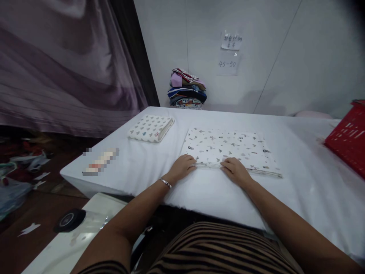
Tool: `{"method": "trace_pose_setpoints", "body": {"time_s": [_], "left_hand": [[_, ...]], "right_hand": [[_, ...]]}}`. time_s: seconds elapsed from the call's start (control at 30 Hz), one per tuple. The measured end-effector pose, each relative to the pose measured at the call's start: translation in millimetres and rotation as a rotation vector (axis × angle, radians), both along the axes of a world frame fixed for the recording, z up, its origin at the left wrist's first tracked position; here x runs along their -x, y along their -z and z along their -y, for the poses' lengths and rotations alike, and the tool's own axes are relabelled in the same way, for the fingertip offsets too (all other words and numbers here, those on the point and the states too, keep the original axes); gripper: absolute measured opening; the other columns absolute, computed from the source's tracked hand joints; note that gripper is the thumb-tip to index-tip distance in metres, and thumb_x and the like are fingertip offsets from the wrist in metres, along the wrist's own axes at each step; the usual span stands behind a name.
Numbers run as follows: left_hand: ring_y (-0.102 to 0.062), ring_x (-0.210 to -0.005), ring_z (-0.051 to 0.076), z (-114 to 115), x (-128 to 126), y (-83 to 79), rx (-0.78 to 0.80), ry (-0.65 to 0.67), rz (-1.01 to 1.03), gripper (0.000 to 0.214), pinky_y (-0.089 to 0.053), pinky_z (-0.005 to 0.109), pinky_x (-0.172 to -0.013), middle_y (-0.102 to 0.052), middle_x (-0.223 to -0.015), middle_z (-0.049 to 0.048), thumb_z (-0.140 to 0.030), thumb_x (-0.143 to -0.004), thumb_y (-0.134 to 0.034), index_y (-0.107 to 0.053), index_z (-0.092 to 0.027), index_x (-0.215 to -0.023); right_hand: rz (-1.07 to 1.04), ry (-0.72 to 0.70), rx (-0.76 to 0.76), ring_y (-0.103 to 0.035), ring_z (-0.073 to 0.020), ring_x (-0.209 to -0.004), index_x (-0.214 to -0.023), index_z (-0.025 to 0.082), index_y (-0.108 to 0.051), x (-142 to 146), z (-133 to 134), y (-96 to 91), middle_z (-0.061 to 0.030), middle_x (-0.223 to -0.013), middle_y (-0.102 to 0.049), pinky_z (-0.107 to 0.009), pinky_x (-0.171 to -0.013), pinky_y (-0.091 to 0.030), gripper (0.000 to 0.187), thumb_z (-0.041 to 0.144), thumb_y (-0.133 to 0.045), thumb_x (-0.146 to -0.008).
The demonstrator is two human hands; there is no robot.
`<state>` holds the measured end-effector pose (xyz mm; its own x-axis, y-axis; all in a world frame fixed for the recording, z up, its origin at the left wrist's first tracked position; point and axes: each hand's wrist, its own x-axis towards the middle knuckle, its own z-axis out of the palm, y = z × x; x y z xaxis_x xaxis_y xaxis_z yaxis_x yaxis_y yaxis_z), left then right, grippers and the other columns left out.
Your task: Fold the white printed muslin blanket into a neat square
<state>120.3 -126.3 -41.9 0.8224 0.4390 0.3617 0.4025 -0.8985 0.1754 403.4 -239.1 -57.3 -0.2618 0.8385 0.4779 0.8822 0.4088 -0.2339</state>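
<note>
A white cloth (228,146) with small printed plants and figures lies folded into a flat rectangle on the white-covered table. My left hand (184,166) grips its near edge at the left corner, thumb hidden, fingers curled over the top. Farther right along that same edge, my right hand (234,170) pinches the layers. Beyond my left hand sits a second folded cloth (151,128), cream with grey cloud-like prints, its folded layers showing on the right side.
A pixelated flat item (100,161) lies near the table's left edge. Folded fabrics (186,89) are piled behind the table's far edge. At the far right stands a red plastic basket (349,135). A white surface with a black round object (70,220) is at lower left.
</note>
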Motion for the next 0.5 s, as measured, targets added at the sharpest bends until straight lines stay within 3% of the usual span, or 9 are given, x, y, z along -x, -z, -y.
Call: {"method": "trace_pose_setpoints", "body": {"time_s": [0.5], "left_hand": [[-0.054,-0.092,0.020,3.0,2.9,-2.7,-0.070,-0.135,-0.046,0.013,-0.045,0.035,-0.081,-0.063,-0.096,0.0065,-0.022,-0.090,-0.050,-0.063,-0.018,-0.093]], "right_hand": [[0.004,0.021,-0.009,-0.056,-0.0230,-0.090,-0.098,0.018,-0.069,3.1,1.2,-1.1,-0.0112,-0.097,-0.065,-0.037,-0.076,-0.046,0.028,0.027,-0.042,-0.094]]}}
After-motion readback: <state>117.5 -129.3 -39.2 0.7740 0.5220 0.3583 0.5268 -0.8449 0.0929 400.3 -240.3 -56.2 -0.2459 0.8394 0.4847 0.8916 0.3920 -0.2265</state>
